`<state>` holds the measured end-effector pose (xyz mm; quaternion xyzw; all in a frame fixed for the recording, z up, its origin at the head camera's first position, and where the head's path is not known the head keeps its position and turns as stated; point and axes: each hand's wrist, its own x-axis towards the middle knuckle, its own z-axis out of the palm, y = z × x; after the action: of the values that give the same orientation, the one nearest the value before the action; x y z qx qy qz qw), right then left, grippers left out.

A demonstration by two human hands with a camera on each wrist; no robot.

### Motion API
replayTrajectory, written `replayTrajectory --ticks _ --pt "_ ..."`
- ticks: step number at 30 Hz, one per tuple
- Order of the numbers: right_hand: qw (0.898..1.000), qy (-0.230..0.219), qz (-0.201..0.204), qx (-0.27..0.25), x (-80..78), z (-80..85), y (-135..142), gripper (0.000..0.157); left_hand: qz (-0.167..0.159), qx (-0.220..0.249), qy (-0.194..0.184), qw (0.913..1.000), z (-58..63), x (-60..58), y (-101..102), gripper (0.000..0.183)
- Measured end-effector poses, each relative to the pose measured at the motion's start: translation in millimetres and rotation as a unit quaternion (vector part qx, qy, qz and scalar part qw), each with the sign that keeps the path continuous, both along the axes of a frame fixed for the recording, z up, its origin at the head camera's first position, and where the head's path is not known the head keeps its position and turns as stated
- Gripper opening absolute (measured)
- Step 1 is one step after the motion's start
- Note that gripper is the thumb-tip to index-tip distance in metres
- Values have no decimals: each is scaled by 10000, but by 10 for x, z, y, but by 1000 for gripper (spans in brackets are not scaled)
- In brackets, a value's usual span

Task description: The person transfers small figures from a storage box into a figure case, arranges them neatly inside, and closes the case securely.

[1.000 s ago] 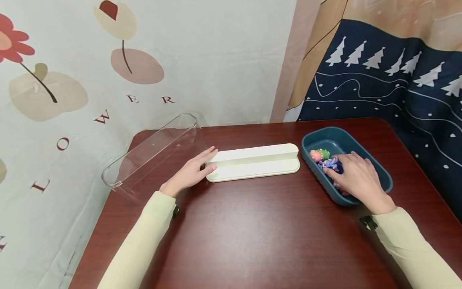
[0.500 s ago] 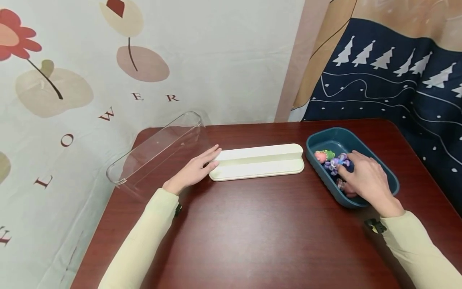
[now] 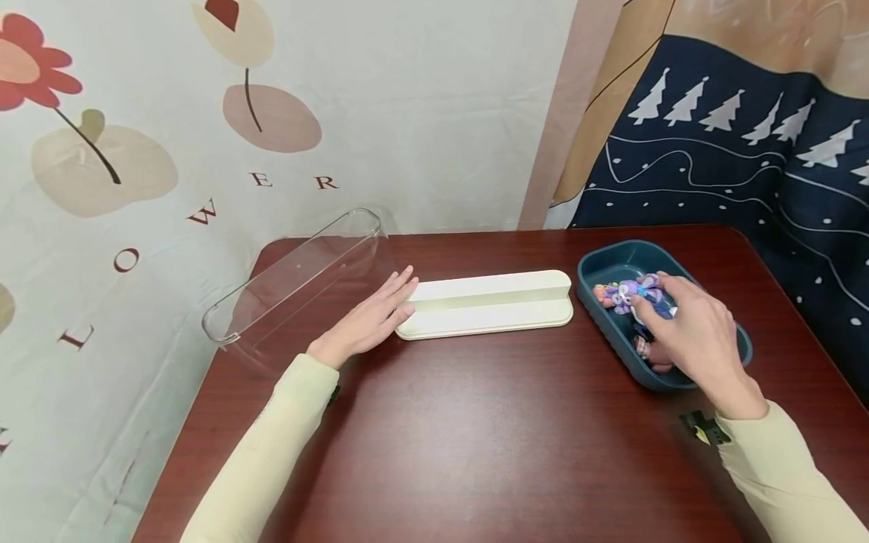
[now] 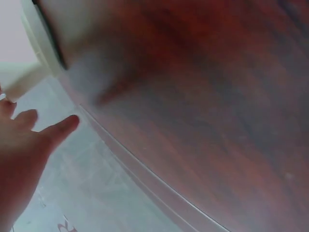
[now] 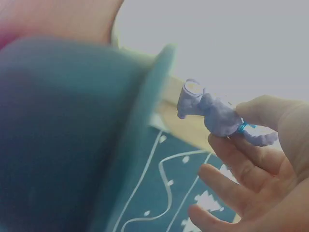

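Between thumb and fingers, my right hand point(image 3: 702, 335) pinches a small purple figurine point(image 5: 219, 116) with a blue bow, above the blue bin point(image 3: 740, 339). Other small figurines lie in the bin; a brown-and-pink one point(image 3: 655, 354) shows under the hand, and a pink-headed one is partly hidden behind the purple one. My left hand point(image 3: 366, 313), fingers straight, touches the left end of a cream stepped stand point(image 3: 485, 320). In the left wrist view, part of the left hand point(image 4: 29, 145) is near the stand's pale edge point(image 4: 41, 38).
A clear plastic cover point(image 3: 292, 286) leans at the back left of the dark red table point(image 3: 489, 437). Patterned cloth point(image 3: 421, 113) hangs behind the table, and navy cloth with white trees point(image 3: 720, 166) hangs at the right.
My right hand has lifted the purple figurine a little from among the others in the bin. The left hand stays at the stand's end. The head view has shifted slightly.
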<state>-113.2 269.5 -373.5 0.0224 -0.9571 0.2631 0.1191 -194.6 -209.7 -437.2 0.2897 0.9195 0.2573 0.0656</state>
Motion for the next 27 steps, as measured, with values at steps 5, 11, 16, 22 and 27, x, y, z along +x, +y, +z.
replayTrajectory --ticks 5,11,16,22,27 --pt "9986 437 268 -146 18 59 -232 55 -77 52 -78 9999 20 25 -41 63" --pt "9931 754 862 -235 -40 27 -573 42 -69 371 -457 9982 50 18 -48 60" --pt "9880 460 1445 -298 -98 -62 -897 37 27 574 -694 9959 52 10 -59 57" --pt "9817 74 1864 -397 -229 -143 -1212 41 -40 676 -581 9960 18 -13 -84 53" --pt "9764 15 2124 -387 -348 -197 -1422 41 -285 625 -147 9975 -18 -51 -110 56"
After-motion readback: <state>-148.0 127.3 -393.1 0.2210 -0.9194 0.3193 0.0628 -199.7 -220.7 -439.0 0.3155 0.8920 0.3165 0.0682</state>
